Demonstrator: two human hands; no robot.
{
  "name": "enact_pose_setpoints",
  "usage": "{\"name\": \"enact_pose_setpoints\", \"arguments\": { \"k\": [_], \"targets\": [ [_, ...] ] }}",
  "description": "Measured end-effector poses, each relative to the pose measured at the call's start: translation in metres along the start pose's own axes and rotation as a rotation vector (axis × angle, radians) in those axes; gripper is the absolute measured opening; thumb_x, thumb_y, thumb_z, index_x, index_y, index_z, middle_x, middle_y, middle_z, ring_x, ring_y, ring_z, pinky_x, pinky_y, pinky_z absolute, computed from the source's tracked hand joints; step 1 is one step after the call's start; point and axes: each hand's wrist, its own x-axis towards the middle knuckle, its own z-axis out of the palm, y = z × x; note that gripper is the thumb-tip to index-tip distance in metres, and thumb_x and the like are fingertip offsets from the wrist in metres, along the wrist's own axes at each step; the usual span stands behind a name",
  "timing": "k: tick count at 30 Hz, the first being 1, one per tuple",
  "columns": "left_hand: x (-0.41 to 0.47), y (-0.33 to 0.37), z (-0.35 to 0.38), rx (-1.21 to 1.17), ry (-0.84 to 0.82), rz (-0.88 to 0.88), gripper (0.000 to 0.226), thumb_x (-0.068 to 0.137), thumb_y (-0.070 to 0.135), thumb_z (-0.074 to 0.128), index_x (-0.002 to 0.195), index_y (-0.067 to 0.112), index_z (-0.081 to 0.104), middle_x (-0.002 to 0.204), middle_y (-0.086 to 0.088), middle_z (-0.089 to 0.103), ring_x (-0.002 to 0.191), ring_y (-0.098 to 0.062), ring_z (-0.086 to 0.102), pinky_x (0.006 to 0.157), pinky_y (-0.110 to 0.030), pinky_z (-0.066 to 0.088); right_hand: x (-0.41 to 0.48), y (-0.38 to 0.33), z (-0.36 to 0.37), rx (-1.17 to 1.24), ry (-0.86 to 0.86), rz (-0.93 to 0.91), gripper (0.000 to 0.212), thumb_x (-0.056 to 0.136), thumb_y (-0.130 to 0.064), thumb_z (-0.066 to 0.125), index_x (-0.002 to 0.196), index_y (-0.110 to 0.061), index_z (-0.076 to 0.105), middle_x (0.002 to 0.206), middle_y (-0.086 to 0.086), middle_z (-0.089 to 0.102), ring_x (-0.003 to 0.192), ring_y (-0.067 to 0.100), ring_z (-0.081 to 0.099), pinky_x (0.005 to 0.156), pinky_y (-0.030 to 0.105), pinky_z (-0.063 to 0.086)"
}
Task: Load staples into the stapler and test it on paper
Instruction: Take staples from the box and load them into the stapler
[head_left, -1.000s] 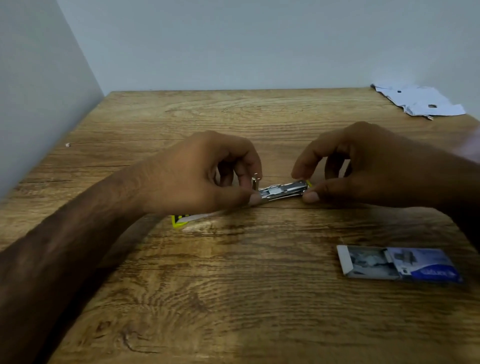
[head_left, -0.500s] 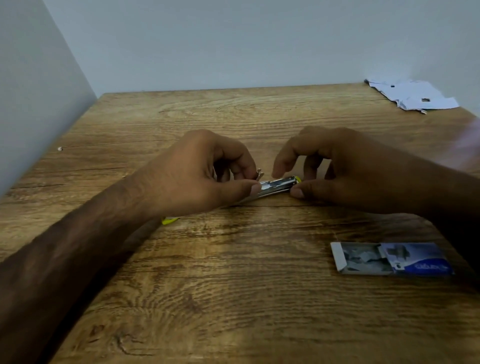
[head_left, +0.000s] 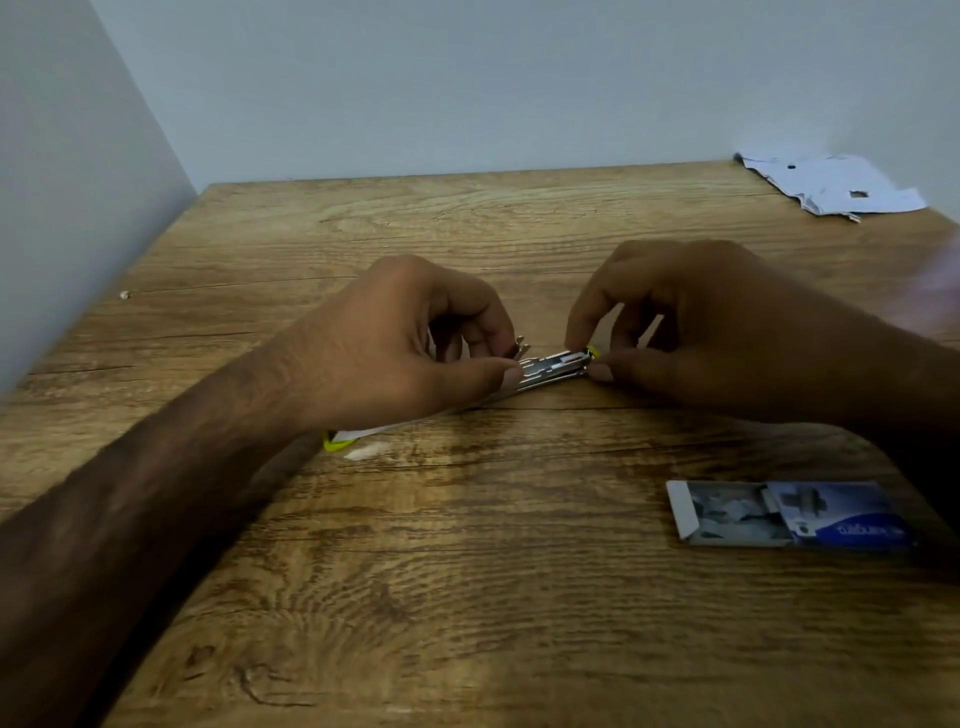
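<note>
A small stapler (head_left: 553, 368) with a metal channel and yellow trim lies opened out flat on the wooden table (head_left: 467, 571). Its yellow-edged cover end pokes out under my left wrist. My left hand (head_left: 410, 348) pinches the metal channel from the left, thumb on its near side. My right hand (head_left: 691, 332) pinches the channel's right tip, at the yellow end, between thumb and forefinger. An open staple box (head_left: 789, 514), blue and white, lies at the lower right. Crumpled white paper (head_left: 831, 182) rests at the table's far right corner.
Grey walls close the table on the left and at the back. A tiny white speck (head_left: 123, 295) lies near the left wall.
My right hand has slid left along the channel and my fingertips now sit on its right tip. The left hand keeps its hold.
</note>
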Motion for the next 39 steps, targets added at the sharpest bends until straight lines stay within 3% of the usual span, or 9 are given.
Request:
{"name": "enact_pose_setpoints", "arguments": {
  "k": [4, 8, 11, 14, 21, 25, 28, 34, 39],
  "targets": [
    [0.0, 0.0, 0.0, 0.014, 0.002, 0.0, 0.009, 0.083, 0.033, 0.084, 0.084, 0.029, 0.076, 0.069, 0.015, 0.071, 0.056, 0.001, 0.058, 0.052, -0.019, 0.046, 0.0, 0.002, -0.003, 0.004, 0.02, 0.024, 0.019, 0.075, -0.03, 0.079, 0.09, -0.037, 0.069, 0.096, -0.029, 0.069, 0.081, -0.002, 0.071, 0.075, 0.033, 0.061],
    [0.0, 0.001, 0.0, 0.028, 0.009, 0.0, 0.009, 0.083, 0.032, 0.084, 0.087, 0.029, 0.077, 0.071, 0.015, 0.071, 0.055, 0.0, 0.058, 0.051, -0.014, 0.044, 0.001, 0.003, 0.0, 0.013, -0.002, 0.008, 0.029, 0.079, -0.018, 0.083, 0.092, -0.037, 0.066, 0.093, -0.033, 0.068, 0.079, -0.003, 0.07, 0.067, 0.024, 0.058],
    [0.0, 0.003, 0.002, 0.011, 0.012, 0.002, 0.021, 0.084, 0.031, 0.083, 0.102, 0.032, 0.072, 0.077, 0.009, 0.072, 0.06, -0.006, 0.06, 0.054, -0.024, 0.049, 0.002, 0.006, -0.001, 0.054, 0.003, 0.029, 0.035, 0.077, -0.014, 0.084, 0.093, -0.037, 0.064, 0.096, -0.021, 0.071, 0.081, 0.0, 0.071, 0.064, 0.019, 0.059],
    [-0.001, 0.005, 0.004, 0.054, 0.01, 0.02, 0.034, 0.085, 0.034, 0.082, 0.115, 0.035, 0.066, 0.084, 0.007, 0.072, 0.064, -0.006, 0.061, 0.057, -0.018, 0.049, 0.004, 0.008, -0.001, 0.099, -0.001, 0.059, 0.037, 0.077, -0.011, 0.085, 0.095, -0.036, 0.063, 0.097, -0.011, 0.074, 0.08, 0.004, 0.073, 0.062, 0.02, 0.059],
    [0.001, 0.006, 0.004, 0.039, -0.015, 0.009, 0.027, 0.084, 0.033, 0.083, 0.108, 0.033, 0.071, 0.082, 0.008, 0.072, 0.061, -0.007, 0.059, 0.057, -0.024, 0.048, 0.005, 0.008, 0.0, 0.122, -0.005, 0.093, 0.036, 0.078, -0.008, 0.084, 0.097, -0.032, 0.065, 0.096, -0.007, 0.074, 0.077, 0.006, 0.073, 0.061, 0.017, 0.057],
    [-0.003, 0.002, -0.016, 0.136, -0.191, -0.002, 0.041, 0.074, 0.052, 0.082, 0.11, 0.039, 0.067, 0.086, 0.008, 0.068, 0.066, -0.01, 0.064, 0.057, -0.026, 0.052, 0.004, 0.009, 0.0, 0.106, -0.002, 0.098, 0.035, 0.079, -0.009, 0.084, 0.098, -0.031, 0.065, 0.094, -0.008, 0.073, 0.075, 0.005, 0.072, 0.062, 0.015, 0.056],
    [-0.01, -0.006, -0.04, 0.206, -0.306, -0.059, 0.035, 0.07, 0.056, 0.081, 0.1, 0.043, 0.069, 0.091, 0.011, 0.066, 0.073, -0.011, 0.067, 0.058, -0.023, 0.055, 0.003, 0.009, -0.001, 0.066, 0.006, 0.098, 0.033, 0.079, -0.014, 0.084, 0.099, -0.033, 0.065, 0.092, -0.011, 0.074, 0.073, 0.005, 0.072, 0.063, 0.014, 0.057],
    [-0.01, -0.017, -0.052, 0.139, -0.165, -0.017, 0.014, 0.083, 0.038, 0.081, 0.095, 0.039, 0.075, 0.085, 0.01, 0.075, 0.071, -0.008, 0.07, 0.059, -0.017, 0.055, 0.0, 0.008, -0.011, 0.056, 0.061, 0.135, 0.035, 0.065, -0.035, 0.078, 0.097, -0.035, 0.065, 0.089, -0.009, 0.075, 0.074, 0.004, 0.073, 0.065, 0.024, 0.061],
    [-0.003, -0.008, -0.033, -0.189, 0.135, 0.065, 0.028, 0.08, 0.014, 0.086, 0.105, 0.014, 0.074, 0.081, -0.006, 0.075, 0.067, -0.012, 0.07, 0.067, -0.023, 0.06, 0.0, 0.01, -0.015, 0.209, 0.179, 0.127, 0.032, 0.068, -0.017, 0.084, 0.096, -0.025, 0.071, 0.092, -0.004, 0.077, 0.077, 0.019, 0.077, 0.077, 0.043, 0.065]
  ]
}}
